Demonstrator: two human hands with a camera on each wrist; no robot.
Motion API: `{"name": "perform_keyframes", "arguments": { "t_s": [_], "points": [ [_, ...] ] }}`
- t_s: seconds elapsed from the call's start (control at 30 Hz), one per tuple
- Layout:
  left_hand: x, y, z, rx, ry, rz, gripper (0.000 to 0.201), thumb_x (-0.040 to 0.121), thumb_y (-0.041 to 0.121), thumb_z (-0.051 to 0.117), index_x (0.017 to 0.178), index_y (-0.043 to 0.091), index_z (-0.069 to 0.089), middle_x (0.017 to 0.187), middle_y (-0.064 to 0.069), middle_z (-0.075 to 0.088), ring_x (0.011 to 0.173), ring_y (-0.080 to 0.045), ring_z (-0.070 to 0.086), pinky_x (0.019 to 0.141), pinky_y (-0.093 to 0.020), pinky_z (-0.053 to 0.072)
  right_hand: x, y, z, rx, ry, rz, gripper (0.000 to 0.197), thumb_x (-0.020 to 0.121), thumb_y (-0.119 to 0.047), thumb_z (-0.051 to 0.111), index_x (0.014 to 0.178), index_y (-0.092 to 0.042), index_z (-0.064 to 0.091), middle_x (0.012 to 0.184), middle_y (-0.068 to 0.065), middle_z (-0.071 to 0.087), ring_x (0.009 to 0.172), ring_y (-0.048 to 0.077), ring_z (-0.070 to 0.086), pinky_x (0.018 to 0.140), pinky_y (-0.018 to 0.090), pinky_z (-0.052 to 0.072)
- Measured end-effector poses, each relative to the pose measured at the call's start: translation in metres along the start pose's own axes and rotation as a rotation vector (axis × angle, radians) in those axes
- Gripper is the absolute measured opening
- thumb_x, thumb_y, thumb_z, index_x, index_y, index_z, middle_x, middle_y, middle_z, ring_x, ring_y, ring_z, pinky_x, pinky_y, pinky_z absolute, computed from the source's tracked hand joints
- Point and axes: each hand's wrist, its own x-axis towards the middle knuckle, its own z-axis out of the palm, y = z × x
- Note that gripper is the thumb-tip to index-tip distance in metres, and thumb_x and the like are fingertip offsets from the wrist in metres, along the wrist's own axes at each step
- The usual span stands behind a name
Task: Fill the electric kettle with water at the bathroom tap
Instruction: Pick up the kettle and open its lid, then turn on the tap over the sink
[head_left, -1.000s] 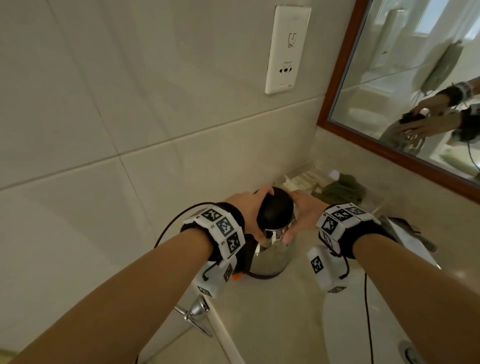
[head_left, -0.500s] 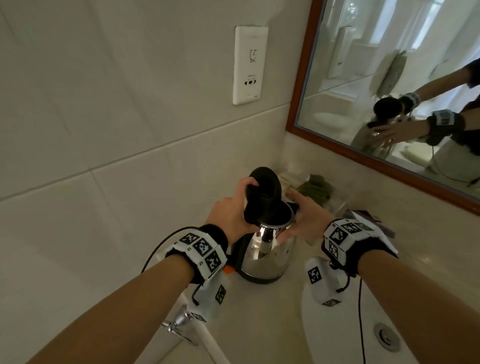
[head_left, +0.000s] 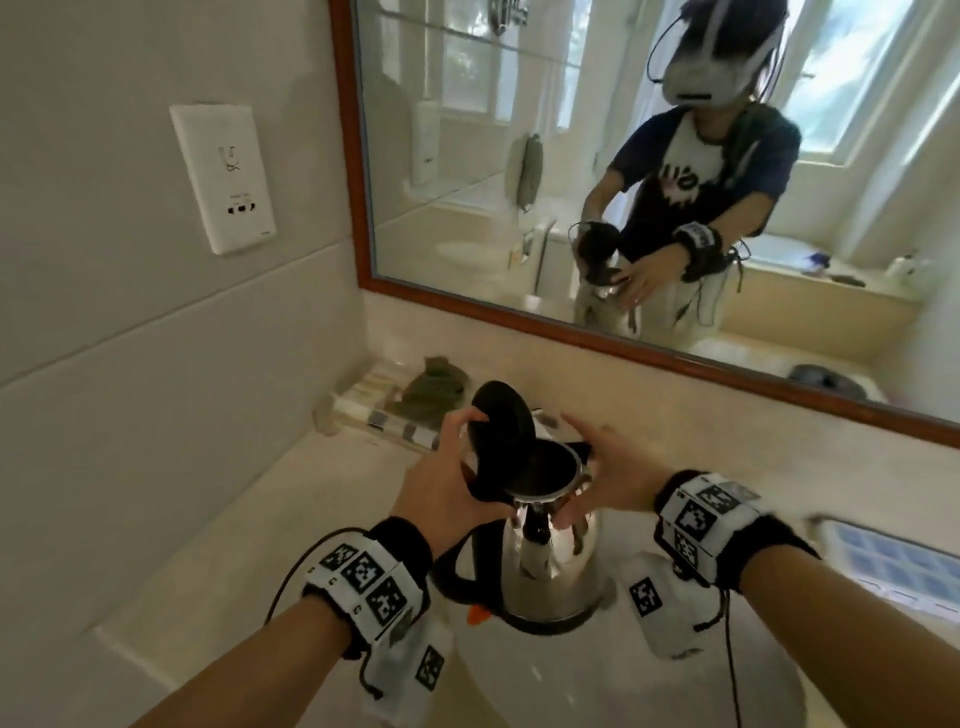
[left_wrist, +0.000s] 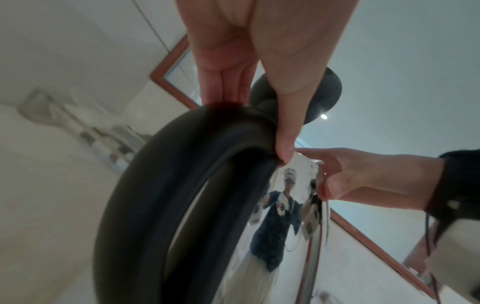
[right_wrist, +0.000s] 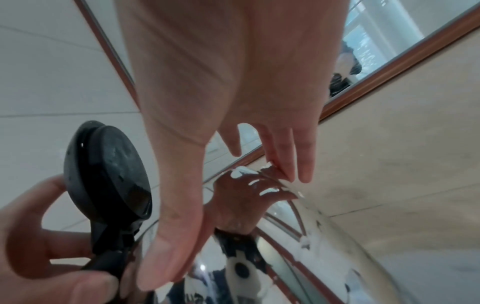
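A shiny steel electric kettle (head_left: 556, 566) stands upright at the counter's edge beside the basin. Its black lid (head_left: 501, 426) is tipped up and open, and the dark inside shows. My left hand (head_left: 441, 483) grips the top of the black handle (head_left: 452, 566), with fingertips against the lid's back. The left wrist view shows the thumb lying along the handle (left_wrist: 155, 185). My right hand (head_left: 608, 478) rests with straight fingers against the kettle's right side by the rim. The right wrist view shows that flat palm, the lid (right_wrist: 109, 170) and the steel body (right_wrist: 285, 257).
A wood-framed mirror (head_left: 358, 208) hangs behind the counter and reflects me. A white wall socket (head_left: 223, 176) sits at the left. A clear tray (head_left: 332, 410) with sachets and a green cloth lies behind the kettle. The white basin (head_left: 571, 686) curves below it.
The lid has swung from shut to upright and open. My right hand has slid from the lid to the kettle's side. The head view has turned right toward the mirror.
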Motion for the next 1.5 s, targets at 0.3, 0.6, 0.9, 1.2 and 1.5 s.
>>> {"name": "perform_keyframes", "arguments": {
  "t_s": [0.3, 0.6, 0.9, 1.2, 1.5],
  "points": [
    [0.003, -0.02, 0.09, -0.064, -0.108, -0.092, 0.085, 0.054, 0.023, 0.083, 0.113, 0.049, 0.027, 0.082, 0.002, 0.068, 0.072, -0.016, 0.066, 0.072, -0.043, 0.056, 0.001, 0.081, 0.033, -0.031, -0.077, 0.208, 0.127, 0.054, -0.04, 0.089, 0.153, -0.03, 0.01, 0.145, 0.008, 0.031, 0.138, 0.031, 0.033, 0.115, 0.042, 0.032],
    [0.024, -0.06, 0.13, -0.022, -0.081, -0.271, 0.085, 0.05, 0.031, 0.084, 0.108, 0.055, 0.027, 0.074, 0.002, 0.067, 0.07, -0.016, 0.066, 0.069, -0.041, 0.057, 0.059, 0.119, 0.065, -0.004, -0.193, 0.17, 0.126, 0.058, -0.035, 0.088, 0.154, -0.027, 0.007, 0.151, 0.008, 0.023, 0.14, 0.031, 0.031, 0.113, 0.041, 0.033],
    [0.036, -0.076, 0.152, -0.01, -0.011, -0.385, 0.082, 0.061, 0.02, 0.082, 0.12, 0.042, 0.028, 0.079, 0.004, 0.063, 0.071, -0.013, 0.061, 0.056, -0.013, 0.044, 0.107, 0.138, 0.079, 0.007, -0.267, 0.063, 0.128, 0.056, -0.033, 0.089, 0.154, -0.028, 0.007, 0.151, 0.006, 0.02, 0.141, 0.028, 0.029, 0.114, 0.039, 0.035],
    [0.042, -0.073, 0.153, 0.0, 0.023, -0.451, 0.083, 0.063, 0.023, 0.081, 0.122, 0.042, 0.025, 0.085, 0.001, 0.064, 0.074, -0.012, 0.061, 0.055, -0.01, 0.04, 0.137, 0.145, 0.045, 0.014, -0.241, -0.064, 0.099, 0.082, -0.045, 0.068, 0.155, -0.022, 0.005, 0.159, 0.008, 0.015, 0.145, 0.026, 0.023, 0.118, 0.038, 0.027],
    [0.04, -0.078, 0.155, 0.012, 0.012, -0.441, 0.082, 0.062, 0.021, 0.081, 0.108, 0.054, 0.021, 0.084, 0.002, 0.065, 0.073, -0.009, 0.062, 0.055, -0.009, 0.04, 0.159, 0.13, 0.02, -0.486, -0.002, -0.561, 0.07, 0.101, -0.03, 0.038, 0.153, -0.014, -0.006, 0.159, -0.005, -0.02, 0.151, 0.013, -0.005, 0.123, 0.03, 0.014]
  ]
}}
